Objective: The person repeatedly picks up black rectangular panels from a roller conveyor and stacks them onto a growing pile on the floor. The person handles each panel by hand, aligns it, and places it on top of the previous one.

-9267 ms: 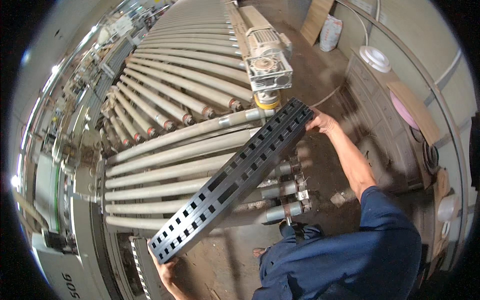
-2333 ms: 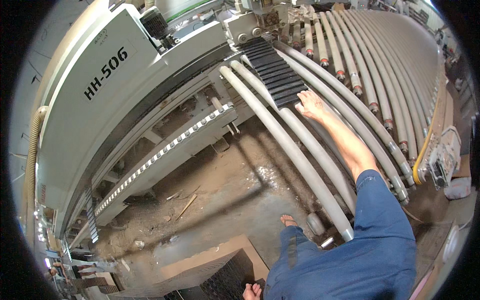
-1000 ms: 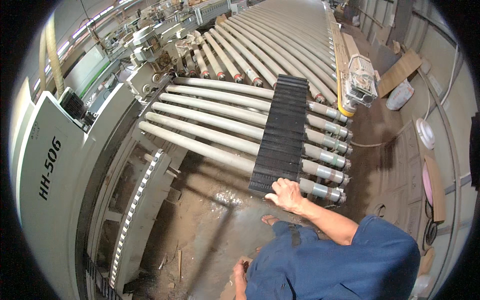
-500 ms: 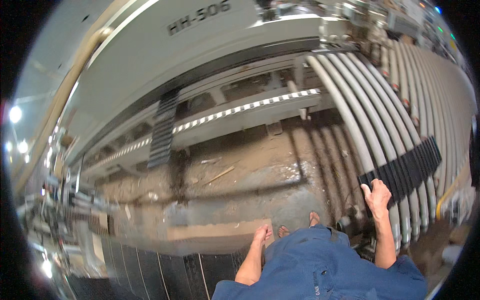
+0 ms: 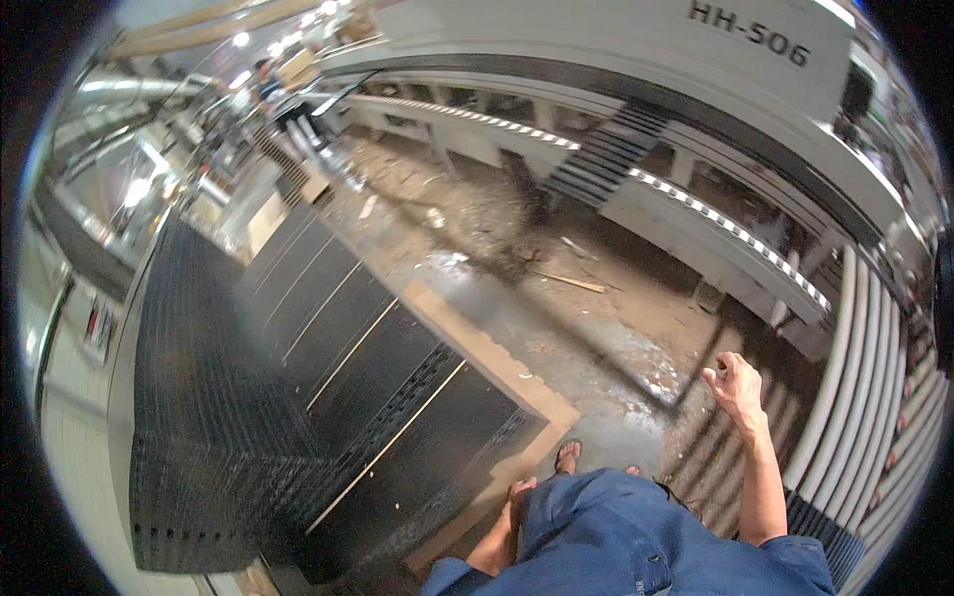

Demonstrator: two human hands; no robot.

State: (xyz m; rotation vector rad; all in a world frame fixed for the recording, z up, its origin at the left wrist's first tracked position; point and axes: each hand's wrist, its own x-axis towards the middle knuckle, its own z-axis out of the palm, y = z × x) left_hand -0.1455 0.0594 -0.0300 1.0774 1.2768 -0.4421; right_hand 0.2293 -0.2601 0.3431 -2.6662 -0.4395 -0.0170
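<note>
My right hand (image 5: pixel 735 385) is raised over the floor, left of the pale rollers (image 5: pixel 840 372), with its fingers loosely bent and apart and nothing in them. Low beside my blue shirt is my left hand (image 5: pixel 518 497); its fingers are too blurred and small to read. To its left lie flat black panels (image 5: pixel 437 477) with pale lines between them, on a brown board (image 5: pixel 554 405). A tall stack of black ribbed sheets (image 5: pixel 214 427) stands at the far left. One black ribbed panel (image 5: pixel 827 526) lies across the rollers at lower right, partly behind my sleeve.
A long white machine (image 5: pixel 596 45) runs across the back, with a black ribbed panel (image 5: pixel 606 154) hanging from its edge. A wooden stick (image 5: pixel 568 282) and debris lie on the dusty floor. Another person (image 5: pixel 266 81) is far off at upper left.
My view has turned left, bringing the stack and flat panels into full sight. My right hand has come away from the ribbed panel on the rollers. My left hand has dropped closer to my body.
</note>
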